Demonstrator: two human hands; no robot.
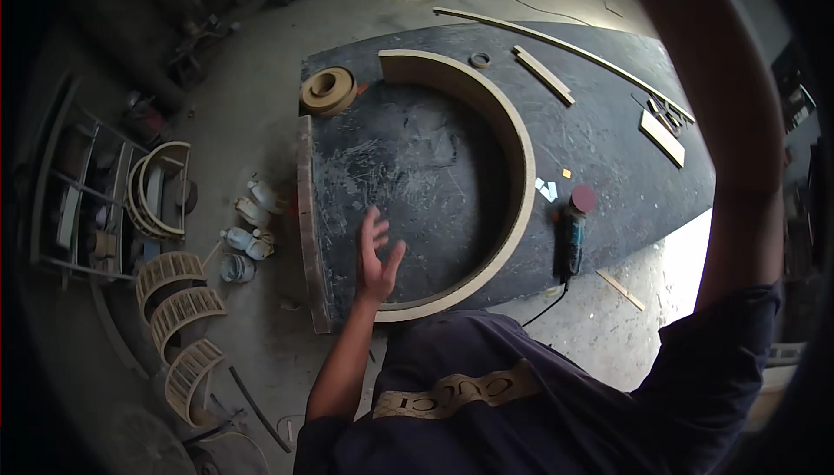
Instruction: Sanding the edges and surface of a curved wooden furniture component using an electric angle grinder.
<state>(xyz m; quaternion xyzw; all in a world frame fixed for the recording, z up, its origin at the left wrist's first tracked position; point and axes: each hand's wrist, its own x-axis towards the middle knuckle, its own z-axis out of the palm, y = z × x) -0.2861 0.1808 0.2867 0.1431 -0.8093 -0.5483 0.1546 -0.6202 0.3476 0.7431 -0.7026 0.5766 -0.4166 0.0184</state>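
Note:
My left hand hovers over the dark worktable with its fingers apart and nothing in it. It is near the lower end of a large curved wooden band, which stands on edge in a wide C shape open to the left. My right arm reaches up along the right side, and its hand lies beyond the top edge of the picture. To the right of the band rests a corded power tool with a round dark-red disc at its end.
Rolls of brown strip sit at the table's far left corner. A tape ring, short wooden pieces and a long thin strip lie toward the back. Plastic bottles and curved slatted frames stand on the floor at left.

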